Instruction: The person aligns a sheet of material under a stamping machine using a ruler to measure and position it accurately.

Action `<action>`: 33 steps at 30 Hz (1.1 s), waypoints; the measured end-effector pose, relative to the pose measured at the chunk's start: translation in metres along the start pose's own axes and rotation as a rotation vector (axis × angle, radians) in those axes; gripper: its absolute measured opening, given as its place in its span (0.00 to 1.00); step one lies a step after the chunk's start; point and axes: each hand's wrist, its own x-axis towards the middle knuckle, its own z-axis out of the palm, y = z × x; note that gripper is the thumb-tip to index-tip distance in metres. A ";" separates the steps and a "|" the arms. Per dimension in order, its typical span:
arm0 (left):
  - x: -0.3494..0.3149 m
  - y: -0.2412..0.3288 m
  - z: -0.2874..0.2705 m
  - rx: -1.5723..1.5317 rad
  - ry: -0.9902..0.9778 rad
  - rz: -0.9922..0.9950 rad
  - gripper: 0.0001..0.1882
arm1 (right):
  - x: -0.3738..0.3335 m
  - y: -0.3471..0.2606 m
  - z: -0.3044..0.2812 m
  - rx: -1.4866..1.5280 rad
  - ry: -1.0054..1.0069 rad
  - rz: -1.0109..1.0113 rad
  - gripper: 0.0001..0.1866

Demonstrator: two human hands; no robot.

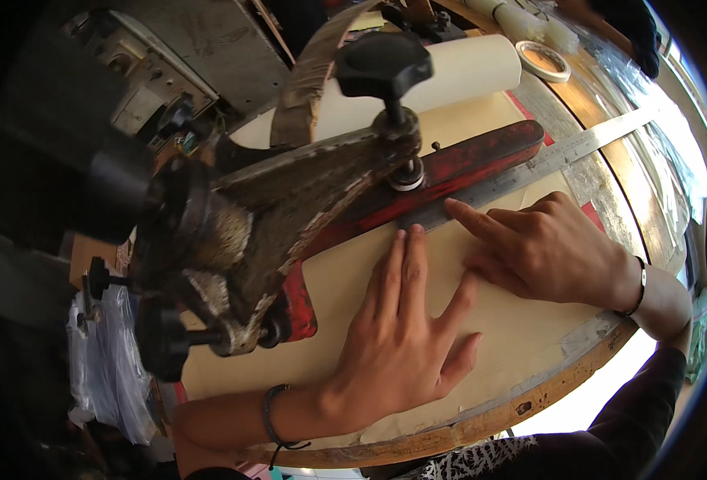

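Observation:
My left hand (397,336) lies flat on a cream sheet (521,344), fingers spread. Its two longest fingertips meet the near edge of a long metal ruler (561,156). To its right, my right hand (549,248) stretches its index finger to the ruler's edge. The other fingers of that hand curl under, partly hidden, and I see nothing held in them. Just beyond the ruler lies a worn red bar (481,164). A metal bracket (305,196) with a black star-shaped knob (383,66) bears on the bar from the left.
A cream roll (465,76) lies at the back, with a roll of tape (544,62) to its right. The wooden table edge (529,406) curves along the front. Clear plastic bags (113,360) hang at the left. Another person's dark sleeve (637,32) shows at the far right.

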 end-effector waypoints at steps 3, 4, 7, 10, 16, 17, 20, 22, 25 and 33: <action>0.001 -0.001 -0.003 -0.010 -0.026 -0.008 0.32 | 0.000 0.002 0.004 0.016 0.001 -0.015 0.28; 0.001 -0.003 -0.003 -0.004 -0.027 -0.015 0.32 | 0.000 0.002 0.005 0.024 0.010 -0.023 0.28; 0.001 -0.005 -0.001 -0.004 -0.038 0.000 0.33 | 0.000 0.006 0.010 0.035 0.024 -0.026 0.27; 0.000 -0.002 -0.002 0.019 -0.044 0.000 0.33 | -0.003 0.006 0.010 0.021 0.018 -0.014 0.27; -0.002 -0.001 -0.002 0.011 -0.080 -0.003 0.33 | -0.008 0.006 0.017 0.008 0.089 -0.018 0.29; -0.003 -0.002 -0.002 -0.012 -0.070 0.001 0.33 | -0.007 0.006 0.017 0.018 0.093 -0.018 0.29; -0.002 -0.003 -0.002 -0.030 -0.074 0.003 0.33 | -0.008 0.006 0.016 -0.002 0.094 -0.017 0.30; -0.001 -0.004 -0.002 -0.038 -0.081 0.006 0.33 | -0.007 0.006 0.016 0.002 0.074 -0.014 0.30; -0.002 -0.005 -0.002 -0.055 -0.081 0.007 0.33 | -0.006 0.006 0.017 0.014 0.091 -0.018 0.30; -0.001 -0.005 -0.002 -0.089 -0.082 0.006 0.33 | -0.006 0.007 0.015 0.046 0.032 0.011 0.31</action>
